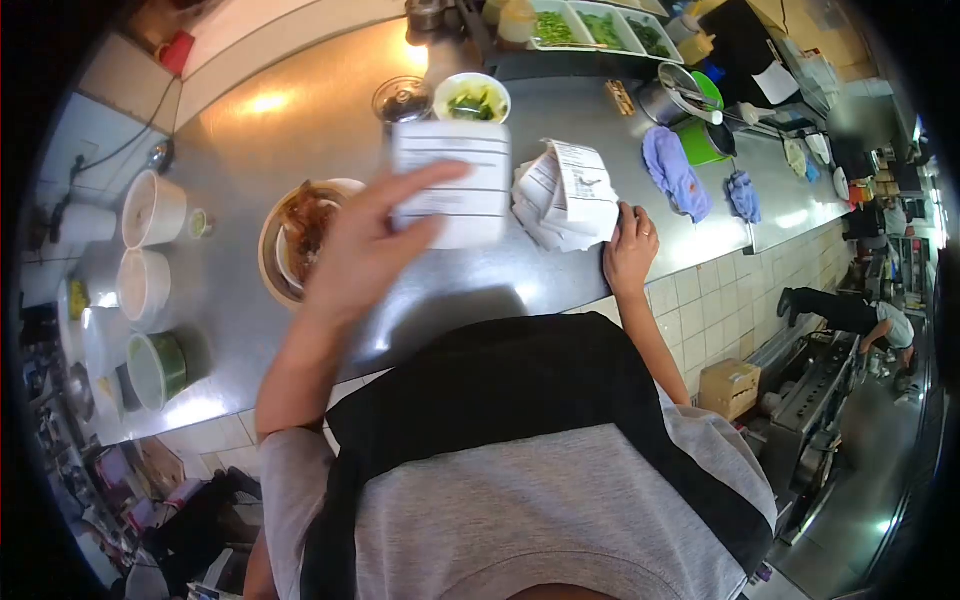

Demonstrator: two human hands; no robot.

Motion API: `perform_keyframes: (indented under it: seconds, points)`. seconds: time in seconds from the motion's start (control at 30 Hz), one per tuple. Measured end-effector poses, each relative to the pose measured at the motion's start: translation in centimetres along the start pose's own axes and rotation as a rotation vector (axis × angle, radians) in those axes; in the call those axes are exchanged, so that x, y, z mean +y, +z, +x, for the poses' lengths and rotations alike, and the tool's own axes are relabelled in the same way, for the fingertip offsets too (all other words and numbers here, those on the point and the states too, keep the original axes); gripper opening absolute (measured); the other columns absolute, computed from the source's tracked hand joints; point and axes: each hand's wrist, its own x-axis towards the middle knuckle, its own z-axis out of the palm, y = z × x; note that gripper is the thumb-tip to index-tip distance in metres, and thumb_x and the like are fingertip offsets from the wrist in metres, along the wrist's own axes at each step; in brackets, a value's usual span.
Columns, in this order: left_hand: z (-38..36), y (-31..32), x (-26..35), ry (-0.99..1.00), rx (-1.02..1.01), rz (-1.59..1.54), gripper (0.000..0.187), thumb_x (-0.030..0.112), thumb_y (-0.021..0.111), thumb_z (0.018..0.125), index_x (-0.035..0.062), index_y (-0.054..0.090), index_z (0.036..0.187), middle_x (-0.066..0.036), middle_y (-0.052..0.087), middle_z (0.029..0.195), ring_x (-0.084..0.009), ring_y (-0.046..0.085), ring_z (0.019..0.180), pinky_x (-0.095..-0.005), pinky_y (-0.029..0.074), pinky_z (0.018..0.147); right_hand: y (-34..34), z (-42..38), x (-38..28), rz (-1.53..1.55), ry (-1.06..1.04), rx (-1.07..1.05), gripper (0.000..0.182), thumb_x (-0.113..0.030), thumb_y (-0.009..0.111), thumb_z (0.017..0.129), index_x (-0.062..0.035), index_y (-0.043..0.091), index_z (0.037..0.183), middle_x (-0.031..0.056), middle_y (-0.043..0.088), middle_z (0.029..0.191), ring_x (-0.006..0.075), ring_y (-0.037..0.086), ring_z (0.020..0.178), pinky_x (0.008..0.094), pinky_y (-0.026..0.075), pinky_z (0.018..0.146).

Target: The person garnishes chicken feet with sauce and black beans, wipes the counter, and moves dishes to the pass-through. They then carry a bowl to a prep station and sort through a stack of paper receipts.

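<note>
Paper order slip (450,185) pinched in left hand (365,245), right hand (628,250) flat by ticket pile (562,195); loose grip could drop it into the noodle bowl (305,235).

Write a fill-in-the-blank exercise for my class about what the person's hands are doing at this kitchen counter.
1. The left hand holds up a white paper ____.
2. The right hand rests flat on the steel ____, beside a pile of receipts.
3. Behind the raised slip stands a white bowl of ____ vegetables.
4. Two ____ cloths lie crumpled to the right of the pile.

Missing words: slip; counter; green; blue
</note>
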Motion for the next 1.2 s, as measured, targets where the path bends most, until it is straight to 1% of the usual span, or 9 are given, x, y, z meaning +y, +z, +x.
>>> perform_keyframes:
  seconds: [0.23, 0.3, 0.37, 0.53, 0.73, 0.9, 1.0, 1.03, 1.2]
  points:
    - [7.0, 12.4, -0.1, 0.178, -0.009, -0.178, 0.039, 0.002, 0.06, 0.078, 0.0066, 0.061, 0.116, -0.014, 0.058, 0.113, -0.0233, 0.056, 0.104, -0.0307, 0.044, 0.089, -2.1, 0.7, 3.1, 0.11, -0.182, -0.071, 0.042, -0.02, 0.059, 0.083, -0.0117, 0.053, 0.123, 0.015, 0.05, 0.122, 0.0344, 0.046, 0.11, 0.0455, 0.034, 0.095]
    - [8.5, 14.4, -2.7, 0.154, 0.06, 0.04, 0.04, 0.004, 0.061, 0.074, 0.0067, 0.062, 0.114, -0.016, 0.059, 0.112, -0.0259, 0.057, 0.106, -0.0316, 0.045, 0.09, -1.9, 0.5, 3.3, 0.127, -0.201, -0.056, 0.042, -0.021, 0.06, 0.082, -0.0108, 0.054, 0.122, 0.0161, 0.05, 0.122, 0.0347, 0.045, 0.11, 0.0465, 0.033, 0.095]
    - [9.5, 16.0, -6.4, -0.056, 0.024, 0.011, 0.043, 0.001, 0.061, 0.074, 0.0086, 0.062, 0.117, -0.013, 0.06, 0.112, -0.0216, 0.055, 0.107, -0.0297, 0.042, 0.093, -1.5, 0.5, 3.6, 0.162, -0.205, -0.054, 0.043, -0.021, 0.06, 0.08, -0.0099, 0.053, 0.122, 0.0169, 0.049, 0.122, 0.0352, 0.044, 0.111, 0.0476, 0.032, 0.096]
    - [9.2, 17.4, -9.8, -0.045, 0.088, 0.183, 0.042, 0.005, 0.061, 0.072, 0.011, 0.064, 0.113, -0.017, 0.059, 0.115, -0.0283, 0.055, 0.108, -0.0331, 0.042, 0.096, -2.0, 0.6, 4.2, 0.233, -0.279, -0.075, 0.043, -0.016, 0.061, 0.078, -0.0088, 0.054, 0.12, 0.0174, 0.048, 0.122, 0.0358, 0.043, 0.112, 0.0474, 0.03, 0.098]
    - [10.2, 16.9, -9.1, -0.048, 0.106, 0.182, 0.041, 0.004, 0.06, 0.068, 0.0074, 0.066, 0.109, -0.017, 0.059, 0.112, -0.0304, 0.057, 0.104, -0.0337, 0.044, 0.093, -4.3, 3.2, 3.1, 0.832, -0.213, -0.064, 0.042, -0.012, 0.069, 0.071, -0.0073, 0.056, 0.112, 0.0172, 0.051, 0.116, 0.0342, 0.048, 0.107, 0.0428, 0.036, 0.093]
    - [11.6, 16.2, -12.0, -0.023, 0.011, 0.315, 0.044, 0.004, 0.064, 0.069, 0.0099, 0.064, 0.113, -0.018, 0.06, 0.114, -0.0315, 0.055, 0.11, -0.0345, 0.041, 0.097, -7.6, 6.3, -2.0, 0.612, -0.621, 0.075, 0.043, -0.023, 0.074, 0.069, -0.0059, 0.057, 0.104, 0.0147, 0.055, 0.107, 0.0323, 0.051, 0.103, 0.0437, 0.037, 0.088]
    - [11.1, 14.7, -8.3, -0.067, -0.045, 0.041, 0.045, 0.003, 0.061, 0.076, 0.0044, 0.058, 0.121, -0.011, 0.061, 0.116, -0.0177, 0.057, 0.102, -0.0317, 0.046, 0.09, -7.3, 7.2, -3.7, 0.556, -0.679, 0.026, 0.039, -0.021, 0.073, 0.069, -0.0055, 0.057, 0.101, 0.0129, 0.057, 0.104, 0.0307, 0.052, 0.099, 0.0435, 0.037, 0.083]
    - [10.4, 14.7, -6.7, -0.251, -0.036, -0.249, 0.047, 0.004, 0.058, 0.08, 0.0058, 0.053, 0.127, -0.009, 0.061, 0.113, -0.0153, 0.058, 0.098, -0.0292, 0.049, 0.085, -7.1, 7.1, -3.9, 0.577, -0.659, 0.028, 0.033, -0.018, 0.072, 0.071, -0.0067, 0.058, 0.099, 0.0108, 0.058, 0.101, 0.0286, 0.054, 0.096, 0.0422, 0.037, 0.082]
    - [7.9, 14.0, -4.0, -0.223, 0.233, -0.66, 0.045, 0.01, 0.054, 0.089, 0.0057, 0.045, 0.133, -0.007, 0.061, 0.108, -0.0125, 0.06, 0.088, -0.0258, 0.049, 0.079, -6.5, 8.3, -3.4, 0.655, -0.567, 0.101, 0.022, -0.008, 0.066, 0.076, -0.0088, 0.059, 0.097, 0.0058, 0.063, 0.088, 0.0237, 0.06, 0.082, 0.0378, 0.039, 0.081]
